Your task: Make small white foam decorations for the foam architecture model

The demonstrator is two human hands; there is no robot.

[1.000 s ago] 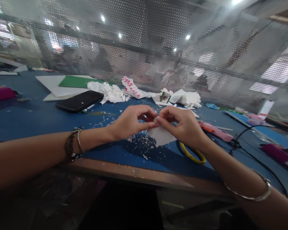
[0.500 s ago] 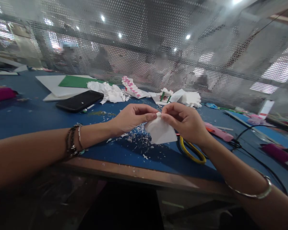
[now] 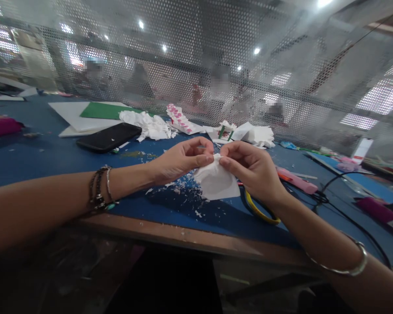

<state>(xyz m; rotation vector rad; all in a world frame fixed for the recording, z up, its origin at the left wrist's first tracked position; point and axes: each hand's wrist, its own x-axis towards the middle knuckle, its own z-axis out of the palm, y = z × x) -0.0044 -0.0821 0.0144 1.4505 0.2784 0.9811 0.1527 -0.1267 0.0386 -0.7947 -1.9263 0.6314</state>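
While my left hand (image 3: 180,161) pinches the top edge of the white paper piece (image 3: 218,182) between thumb and index finger, my right hand (image 3: 257,172) clamps the same edge just beside it. The piece hangs, gathered at the top, above the near middle of the blue tabletop (image 3: 170,209). Paper shreds (image 3: 198,213) lie below it. A yellow handle loop (image 3: 262,212) sits near right; a black smartphone (image 3: 109,137), far left.
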